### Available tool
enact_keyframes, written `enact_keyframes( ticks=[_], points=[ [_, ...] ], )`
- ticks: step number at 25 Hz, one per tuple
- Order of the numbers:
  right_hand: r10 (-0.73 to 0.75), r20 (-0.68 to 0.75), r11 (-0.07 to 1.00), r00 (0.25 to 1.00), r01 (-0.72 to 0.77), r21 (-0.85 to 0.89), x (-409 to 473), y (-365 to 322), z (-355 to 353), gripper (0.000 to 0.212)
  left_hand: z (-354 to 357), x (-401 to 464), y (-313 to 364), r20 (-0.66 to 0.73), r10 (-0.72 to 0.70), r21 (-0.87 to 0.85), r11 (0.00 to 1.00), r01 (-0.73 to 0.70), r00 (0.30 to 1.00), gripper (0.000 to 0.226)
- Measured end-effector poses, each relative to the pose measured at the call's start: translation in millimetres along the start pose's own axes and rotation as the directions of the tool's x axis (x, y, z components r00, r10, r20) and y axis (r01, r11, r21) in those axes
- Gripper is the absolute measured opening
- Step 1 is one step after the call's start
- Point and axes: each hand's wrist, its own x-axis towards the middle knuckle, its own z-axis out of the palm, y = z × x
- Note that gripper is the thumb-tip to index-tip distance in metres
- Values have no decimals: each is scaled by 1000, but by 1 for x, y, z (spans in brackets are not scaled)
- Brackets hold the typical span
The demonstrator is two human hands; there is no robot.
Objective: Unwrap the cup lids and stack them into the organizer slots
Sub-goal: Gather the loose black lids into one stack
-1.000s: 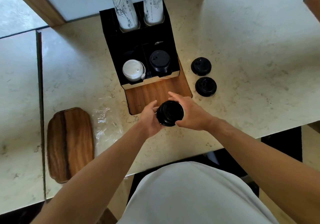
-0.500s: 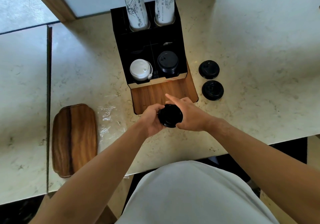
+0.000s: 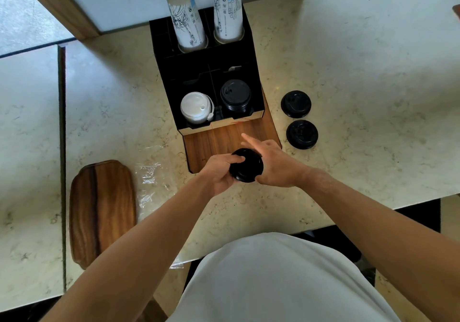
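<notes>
A stack of black cup lids [image 3: 247,166] sits between both hands just over the front of the organizer's wooden base [image 3: 219,140]. My left hand [image 3: 220,172] grips the stack from the left, thumb over its top. My right hand [image 3: 272,163] holds it from the right with the index finger pointing out straight. The black organizer [image 3: 174,90] has white lids [image 3: 196,106] in its front left slot and black lids [image 3: 235,94] in its front right slot. Two black lids [image 3: 296,103] [image 3: 302,134] lie on the counter to the right.
Two tall sleeves of paper cups [image 3: 186,20] [image 3: 227,10] stand in the organizer's back slots. A crumpled clear plastic wrapper [image 3: 150,180] lies left of the base, beside a wooden tray [image 3: 102,209]. The counter's near edge runs just below my forearms.
The hands have stayed on the lid stack near the wooden base. My left thumb has slid further over the top of the stack, and the camera view has shifted slightly.
</notes>
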Motion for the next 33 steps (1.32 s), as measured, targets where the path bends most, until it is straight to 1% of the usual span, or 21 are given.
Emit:
enact_keyframes(
  ticks=[1, 2, 3, 5, 6, 7, 9, 12, 14, 17, 18, 19, 22, 24, 25, 28, 30, 33],
  points=[
    [32, -48, 999, 998, -31, 31, 1, 5, -4, 107, 3, 4, 2, -14, -1, -6, 1000, 1, 1000, 30],
    [87, -128, 995, 988, -80, 60, 2, 11, -8, 99, 6, 8, 5, -27, -4, -12, 1000, 4, 1000, 32],
    [154, -239, 987, 959, -141, 72, 4, 20, -11, 87, 10, 11, 7, -36, -9, -19, 1000, 8, 999, 34],
    [262, -474, 960, 840, -279, 37, 7, 39, -20, 65, 18, 17, 11, -44, -22, -28, 999, 21, 999, 36],
    [305, -548, 937, 779, -349, 25, 8, 49, -25, 59, 22, 20, 13, -43, -29, -32, 999, 28, 999, 35],
    [348, -587, 909, 731, -415, 22, 9, 56, -29, 57, 25, 22, 15, -34, -34, -34, 999, 33, 999, 32],
    [432, -598, 847, 675, -531, 13, 12, 68, -35, 67, 29, 25, 18, -14, -44, -43, 998, 44, 999, 29],
    [510, -560, 789, 653, -615, 2, 17, 81, -34, 88, 33, 32, 21, -1, -66, -93, 994, 66, 998, 31],
    [526, -558, 779, 642, -627, 13, 22, 87, -30, 92, 35, 35, 23, 8, -72, -109, 991, 73, 997, 33],
    [537, -574, 782, 618, -621, 63, 26, 89, -30, 86, 35, 41, 25, 9, -70, -117, 991, 70, 998, 35],
    [524, -581, 802, 623, -591, 90, 25, 89, -30, 85, 35, 42, 26, 7, -74, -124, 989, 74, 997, 34],
    [493, -585, 838, 644, -533, 119, 24, 87, -29, 84, 35, 44, 27, 8, -77, -130, 988, 78, 997, 34],
    [317, -556, 948, 769, -252, 192, 18, 74, -24, 87, 32, 48, 30, 12, -90, -150, 985, 91, 996, 38],
    [191, -503, 974, 843, -99, 205, 16, 60, -21, 91, 31, 50, 31, 7, -99, -142, 985, 99, 995, 42],
    [147, -458, 977, 877, -57, 205, 16, 53, -20, 95, 31, 50, 31, 12, -110, -134, 985, 111, 994, 46],
    [60, -290, 989, 955, -17, 147, 21, 38, -17, 108, 28, 51, 31, 46, -131, -145, 980, 136, 990, 56],
    [20, -207, 997, 978, -4, 79, 26, 33, -18, 114, 25, 52, 31, 66, -134, -166, 976, 143, 989, 57],
    [18, -120, 999, 993, -14, 33, 34, 30, -21, 120, 23, 52, 32, 98, -122, -140, 981, 135, 988, 60]
  ],
)
